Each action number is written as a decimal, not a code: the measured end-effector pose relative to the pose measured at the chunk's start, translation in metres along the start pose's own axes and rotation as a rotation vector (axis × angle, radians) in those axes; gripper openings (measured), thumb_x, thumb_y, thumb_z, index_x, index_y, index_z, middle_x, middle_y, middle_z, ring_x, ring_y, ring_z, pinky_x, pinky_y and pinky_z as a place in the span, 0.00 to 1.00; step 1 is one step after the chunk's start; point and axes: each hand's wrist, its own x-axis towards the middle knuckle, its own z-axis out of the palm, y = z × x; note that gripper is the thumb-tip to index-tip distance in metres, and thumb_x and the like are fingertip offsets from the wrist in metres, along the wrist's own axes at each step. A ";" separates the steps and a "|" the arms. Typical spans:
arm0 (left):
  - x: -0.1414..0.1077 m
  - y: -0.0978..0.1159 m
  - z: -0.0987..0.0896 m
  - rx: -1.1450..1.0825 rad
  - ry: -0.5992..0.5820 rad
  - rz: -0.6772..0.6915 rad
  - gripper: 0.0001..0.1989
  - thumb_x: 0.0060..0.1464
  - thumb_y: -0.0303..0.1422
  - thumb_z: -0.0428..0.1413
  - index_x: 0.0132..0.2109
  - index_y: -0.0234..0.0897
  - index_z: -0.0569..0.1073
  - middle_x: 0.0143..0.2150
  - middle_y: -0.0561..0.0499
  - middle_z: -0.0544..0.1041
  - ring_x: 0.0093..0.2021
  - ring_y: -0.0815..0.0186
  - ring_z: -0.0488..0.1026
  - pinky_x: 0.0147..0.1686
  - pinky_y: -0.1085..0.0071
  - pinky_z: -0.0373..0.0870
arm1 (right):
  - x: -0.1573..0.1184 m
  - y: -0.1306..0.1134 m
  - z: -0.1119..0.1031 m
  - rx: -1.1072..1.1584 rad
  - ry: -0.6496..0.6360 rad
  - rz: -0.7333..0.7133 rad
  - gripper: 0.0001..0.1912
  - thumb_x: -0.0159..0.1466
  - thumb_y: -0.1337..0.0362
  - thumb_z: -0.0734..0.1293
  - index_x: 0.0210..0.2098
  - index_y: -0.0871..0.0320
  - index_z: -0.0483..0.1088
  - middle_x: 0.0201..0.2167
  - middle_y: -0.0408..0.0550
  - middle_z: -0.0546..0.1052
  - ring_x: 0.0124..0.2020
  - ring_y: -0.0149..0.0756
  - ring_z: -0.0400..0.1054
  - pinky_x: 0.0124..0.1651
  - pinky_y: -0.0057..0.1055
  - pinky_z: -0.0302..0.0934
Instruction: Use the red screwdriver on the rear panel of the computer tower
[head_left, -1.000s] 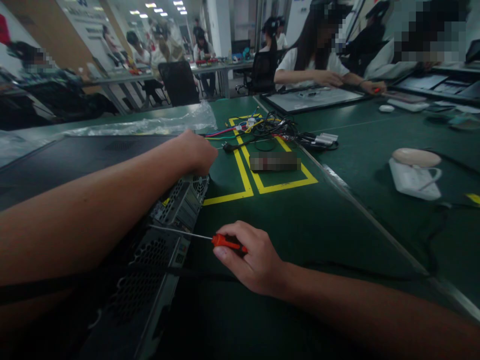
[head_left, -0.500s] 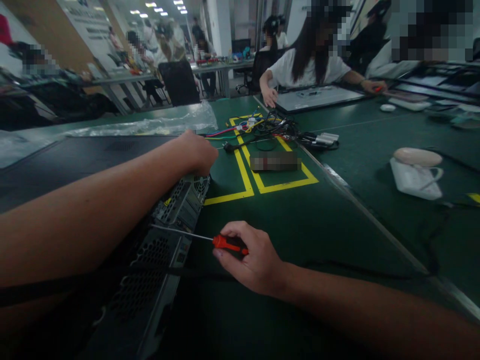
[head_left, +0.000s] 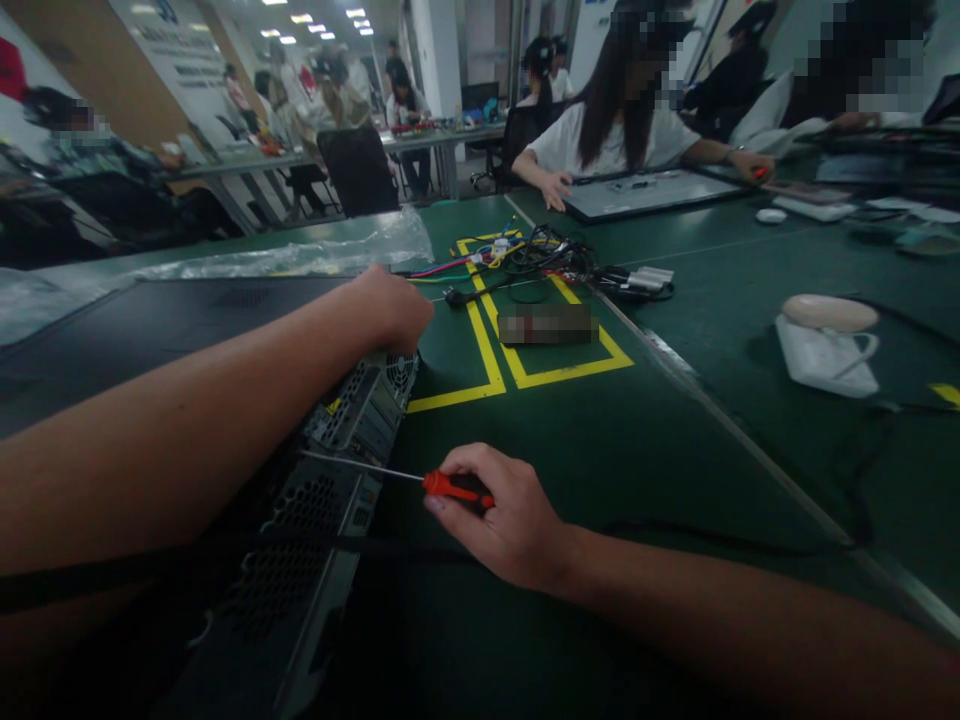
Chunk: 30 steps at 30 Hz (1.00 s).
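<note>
A dark computer case (head_left: 341, 515) lies along the left of the table, its perforated metal rear face turned to the right. My right hand (head_left: 506, 515) is closed around the red and black handle of a screwdriver (head_left: 450, 487). The long shaft runs left to the case's rear, where its tip lies against or just inside the metal edge; exact contact is unclear. At the far rear corner of the case, above the fan grille (head_left: 400, 370), rests my left hand (head_left: 397, 310). Its fingers are bent down out of sight, so what they grip is hidden.
Beyond the case lie a bundle of cables (head_left: 555, 250) and a blurred dark block (head_left: 549, 325) among yellow tape lines. A white dish (head_left: 825, 355) stands right. Clear plastic sheeting (head_left: 300, 252) lies behind the case. Across the table, a person handles a flat panel (head_left: 660, 192).
Both my hands and the screwdriver hold nearly the same places. The view has shifted slightly. Across the table, the person's hand has moved a little along the panel's edge.
</note>
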 end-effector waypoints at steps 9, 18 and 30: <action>-0.003 0.000 -0.001 0.003 0.011 0.014 0.20 0.53 0.33 0.52 0.51 0.40 0.81 0.52 0.37 0.81 0.50 0.49 0.76 0.49 0.51 0.69 | 0.001 0.000 -0.002 -0.013 -0.005 -0.007 0.07 0.67 0.62 0.68 0.43 0.57 0.69 0.35 0.46 0.77 0.32 0.34 0.71 0.38 0.32 0.68; -0.002 0.000 0.000 -0.007 0.024 0.029 0.21 0.54 0.32 0.51 0.51 0.35 0.81 0.51 0.32 0.81 0.50 0.44 0.77 0.48 0.47 0.69 | 0.001 -0.001 -0.002 -0.007 -0.015 0.018 0.07 0.67 0.62 0.69 0.43 0.57 0.70 0.34 0.46 0.77 0.31 0.33 0.70 0.37 0.31 0.67; -0.006 0.002 -0.003 -0.070 0.025 -0.009 0.19 0.52 0.31 0.54 0.48 0.40 0.82 0.51 0.38 0.82 0.50 0.49 0.76 0.51 0.49 0.67 | 0.001 -0.001 -0.002 -0.030 -0.001 -0.012 0.08 0.68 0.61 0.68 0.44 0.58 0.70 0.35 0.47 0.76 0.32 0.34 0.70 0.37 0.31 0.67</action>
